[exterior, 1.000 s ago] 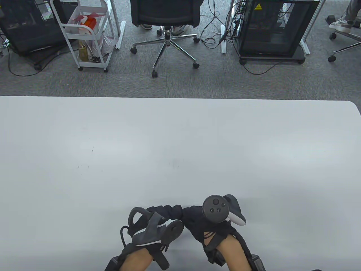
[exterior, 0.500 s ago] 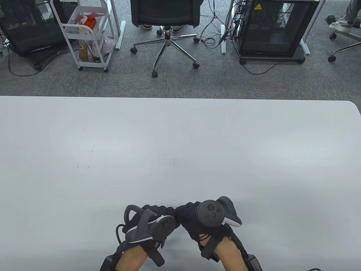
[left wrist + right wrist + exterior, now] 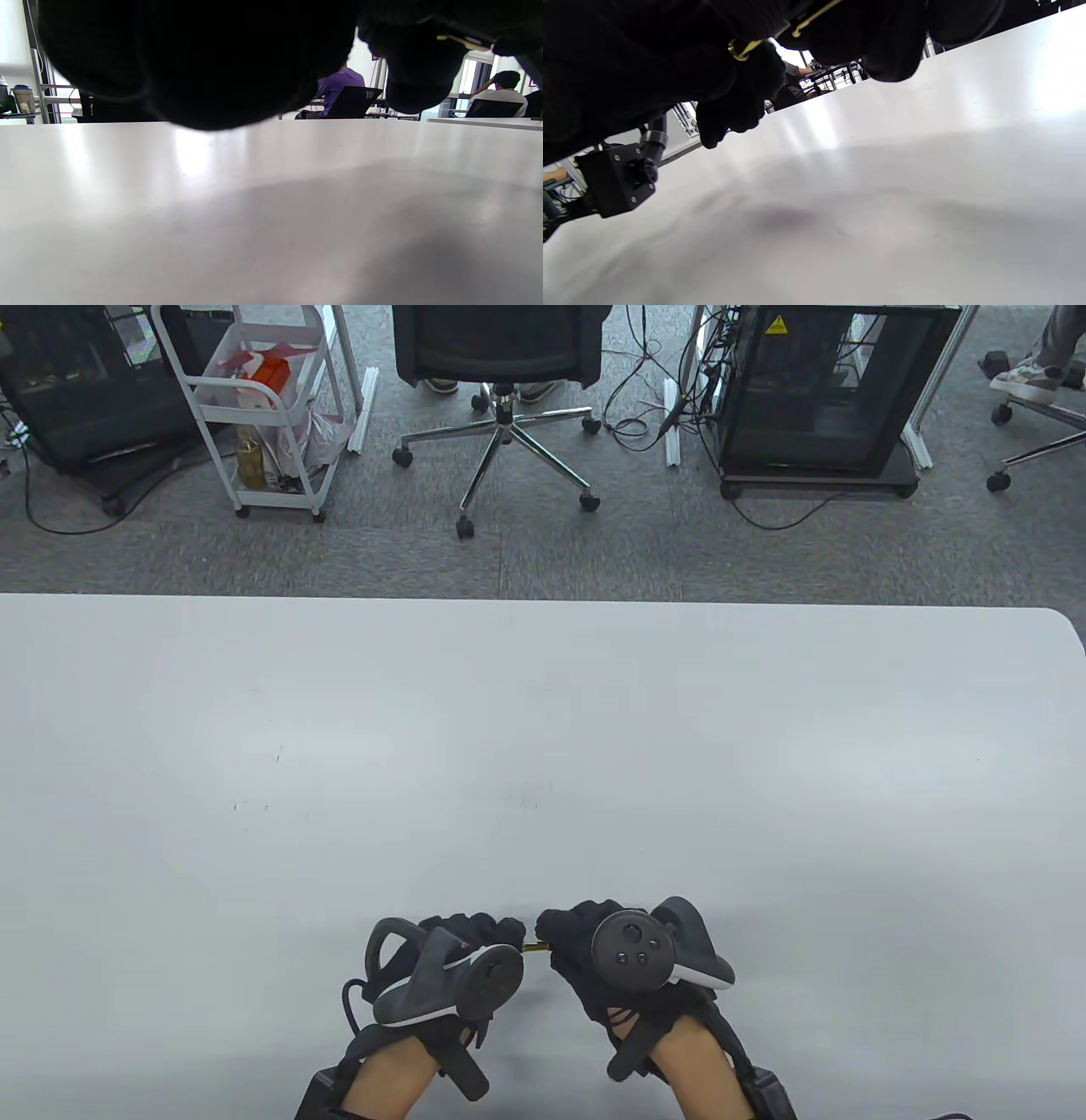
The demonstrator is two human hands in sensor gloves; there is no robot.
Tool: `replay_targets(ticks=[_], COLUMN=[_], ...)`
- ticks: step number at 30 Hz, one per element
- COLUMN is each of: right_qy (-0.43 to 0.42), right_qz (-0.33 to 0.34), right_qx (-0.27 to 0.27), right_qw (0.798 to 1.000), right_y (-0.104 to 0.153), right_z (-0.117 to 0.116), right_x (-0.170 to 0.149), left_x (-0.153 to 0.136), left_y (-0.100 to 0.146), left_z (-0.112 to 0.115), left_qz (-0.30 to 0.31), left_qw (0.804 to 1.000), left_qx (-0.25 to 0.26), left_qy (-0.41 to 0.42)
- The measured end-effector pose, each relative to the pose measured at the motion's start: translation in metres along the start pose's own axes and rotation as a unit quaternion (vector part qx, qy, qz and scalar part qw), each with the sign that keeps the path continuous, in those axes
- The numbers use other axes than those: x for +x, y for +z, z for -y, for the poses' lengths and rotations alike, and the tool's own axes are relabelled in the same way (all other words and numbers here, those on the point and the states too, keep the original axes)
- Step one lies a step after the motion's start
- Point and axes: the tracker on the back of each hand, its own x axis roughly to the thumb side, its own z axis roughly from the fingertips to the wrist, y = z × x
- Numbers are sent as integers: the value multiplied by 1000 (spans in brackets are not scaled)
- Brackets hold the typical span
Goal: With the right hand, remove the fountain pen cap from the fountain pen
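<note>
Being held just above the near edge of the table point(image 3: 543, 712), the fountain pen point(image 3: 534, 948) is being gripped by the left hand point(image 3: 462, 959) while the fountain pen cap point(image 3: 814, 17) is being clasped by the right hand point(image 3: 594, 959). Only a gold sliver is being shown between the fists. It is being judged light, stiff and slippery, best pinched at barrel and cap, never at the delicate nib.

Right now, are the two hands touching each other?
No, a gap shows between the left hand and right hand, with gold pen bridging it.
</note>
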Motion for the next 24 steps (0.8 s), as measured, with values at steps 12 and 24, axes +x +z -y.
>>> replay_targets(ticks=[12, 24], right_qy=[104, 178], right_qz=[-85, -91], right_qx=[-12, 15], right_qw=[991, 980], right_y=[-8, -20], right_z=[-14, -31], right_x=[-30, -27], left_x=[-19, -26], left_y=[1, 1], left_z=[0, 2], left_qz=[-62, -76], left_qw=[998, 997], left_qx=[9, 0], left_qy=[-27, -16])
